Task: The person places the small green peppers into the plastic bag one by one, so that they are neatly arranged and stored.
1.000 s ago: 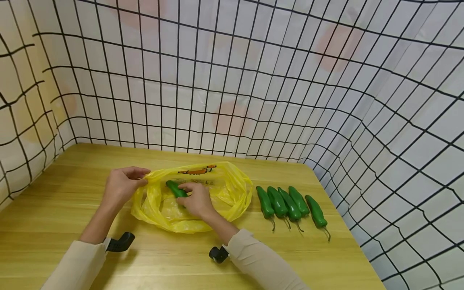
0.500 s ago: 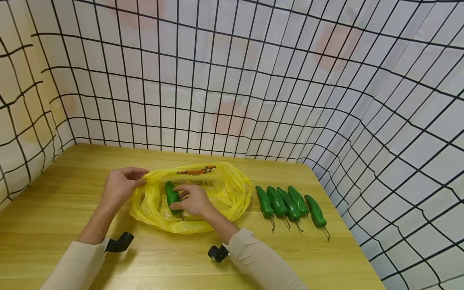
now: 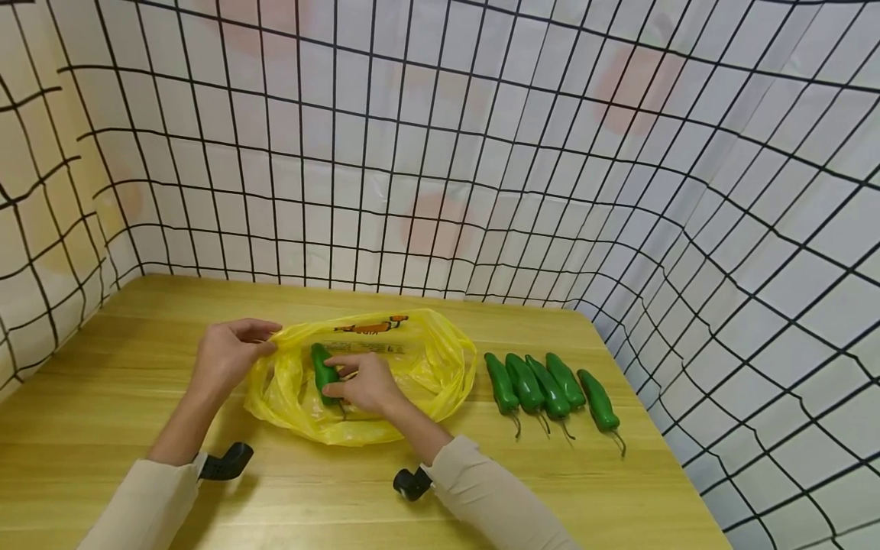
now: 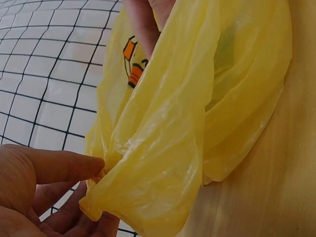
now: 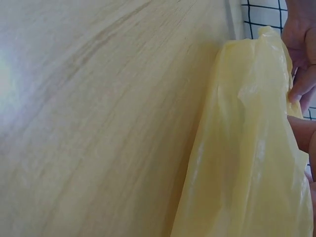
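A yellow plastic bag (image 3: 440, 382) lies on the table with its mouth spread wide. My left hand (image 3: 230, 351) pinches the bag's left rim between thumb and fingers; the left wrist view shows the plastic gathered at the fingertips. Inside the mouth is a green pepper (image 3: 321, 370), with its stem toward me. My right hand (image 3: 367, 382) reaches into the bag from the right, thumb and fingers on the pepper's right side. In the left wrist view, the bag's side hides most of the right hand (image 4: 143, 24).
Several more green peppers (image 3: 529, 386) lie in a row right of the bag, one (image 3: 600, 401) slightly apart. A black wire grid (image 3: 371, 176) encloses the back and sides of the wooden table (image 3: 309, 504).
The pepper in the bag has turned from slanted to nearly upright in the head view and shifted slightly left with my right hand. My left hand stays on the rim.
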The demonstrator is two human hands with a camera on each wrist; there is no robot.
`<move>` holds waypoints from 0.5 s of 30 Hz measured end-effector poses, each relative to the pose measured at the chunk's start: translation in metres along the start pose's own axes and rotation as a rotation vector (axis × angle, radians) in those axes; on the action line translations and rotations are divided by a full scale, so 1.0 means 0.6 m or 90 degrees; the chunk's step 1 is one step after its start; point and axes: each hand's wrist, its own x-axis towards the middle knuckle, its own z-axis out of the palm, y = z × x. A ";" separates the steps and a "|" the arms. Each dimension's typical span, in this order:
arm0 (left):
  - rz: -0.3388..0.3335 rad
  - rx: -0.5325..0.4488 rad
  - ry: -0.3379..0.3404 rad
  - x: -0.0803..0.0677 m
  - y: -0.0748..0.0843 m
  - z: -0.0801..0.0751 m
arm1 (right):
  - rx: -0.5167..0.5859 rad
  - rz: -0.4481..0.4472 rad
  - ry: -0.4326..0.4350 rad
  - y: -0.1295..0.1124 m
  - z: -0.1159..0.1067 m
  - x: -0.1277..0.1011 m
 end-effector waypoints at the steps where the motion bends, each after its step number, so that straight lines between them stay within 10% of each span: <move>1: 0.001 0.001 0.000 0.000 0.000 0.000 | 0.004 0.003 0.001 0.000 0.000 0.000; 15: 0.009 0.002 0.000 -0.001 0.000 0.001 | 0.028 0.017 0.015 0.002 0.010 0.004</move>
